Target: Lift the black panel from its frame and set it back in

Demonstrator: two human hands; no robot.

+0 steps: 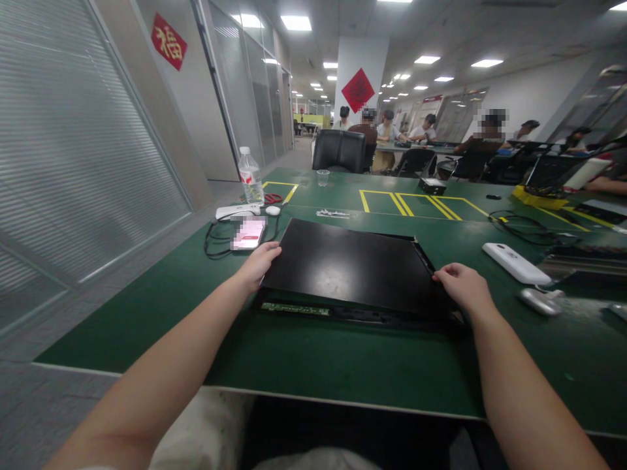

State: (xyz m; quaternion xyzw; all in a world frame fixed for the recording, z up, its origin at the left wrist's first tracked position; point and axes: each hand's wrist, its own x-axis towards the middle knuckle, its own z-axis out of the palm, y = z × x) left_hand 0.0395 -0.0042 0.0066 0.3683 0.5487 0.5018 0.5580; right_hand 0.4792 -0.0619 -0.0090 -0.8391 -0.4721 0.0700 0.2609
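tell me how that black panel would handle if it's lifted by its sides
Probably stiff: the black panel lies flat with no sag between the left hand and right hand. Being thin, likely light for its width. Its glossy face may be slippery and mark easily.

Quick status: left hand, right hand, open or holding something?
Left hand: closed on the left edge of the black panel.
Right hand: closed on the panel's right edge.

Left wall, red diamond sign (169, 41): gold character 福. Pillar, second red diamond (358, 89): character too dark to read.
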